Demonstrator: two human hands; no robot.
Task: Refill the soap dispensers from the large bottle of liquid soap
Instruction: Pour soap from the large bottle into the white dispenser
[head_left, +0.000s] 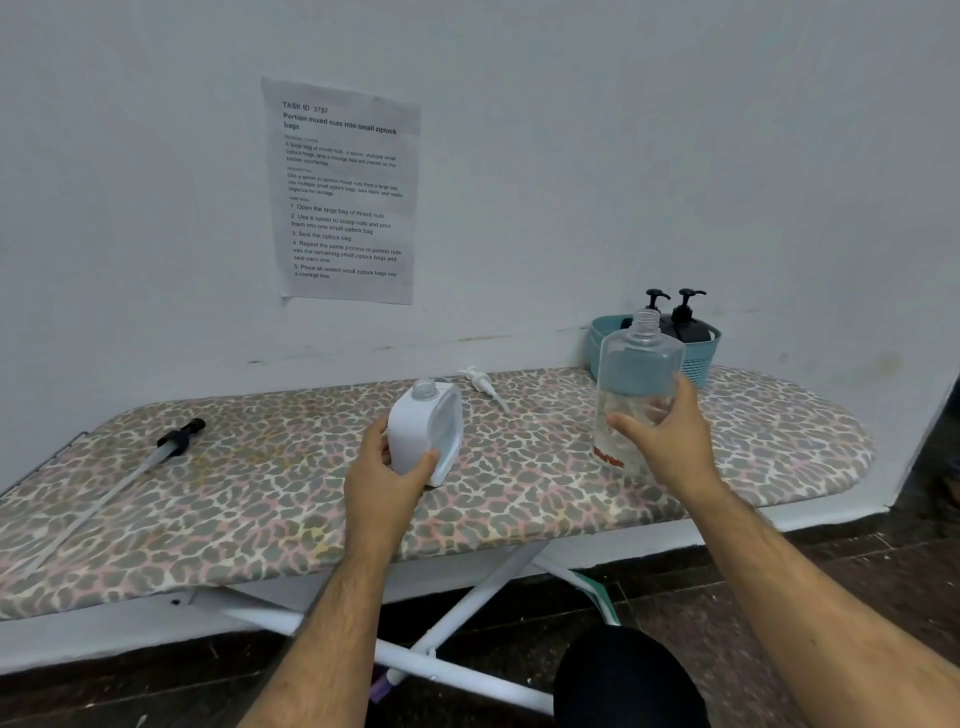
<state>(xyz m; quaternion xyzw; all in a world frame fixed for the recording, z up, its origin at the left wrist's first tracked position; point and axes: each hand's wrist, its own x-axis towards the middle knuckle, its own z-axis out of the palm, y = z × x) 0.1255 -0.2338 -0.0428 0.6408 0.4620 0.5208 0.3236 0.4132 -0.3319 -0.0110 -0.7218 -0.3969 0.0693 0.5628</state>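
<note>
Basket (704, 364) behind clear bottle (636, 374)

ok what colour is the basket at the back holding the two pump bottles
Light teal blue basket, with a fine mesh-like side; it shows in the head view, behind the clear bottle.

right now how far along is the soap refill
Early. Done: both pumps are off, the white pump and black pump lying on the ironing board. In hand: the left hand grips the open white dispenser, the right hand holds the open clear bottle upright. Left: pouring, recapping; two black dispensers wait in the blue basket.
</note>
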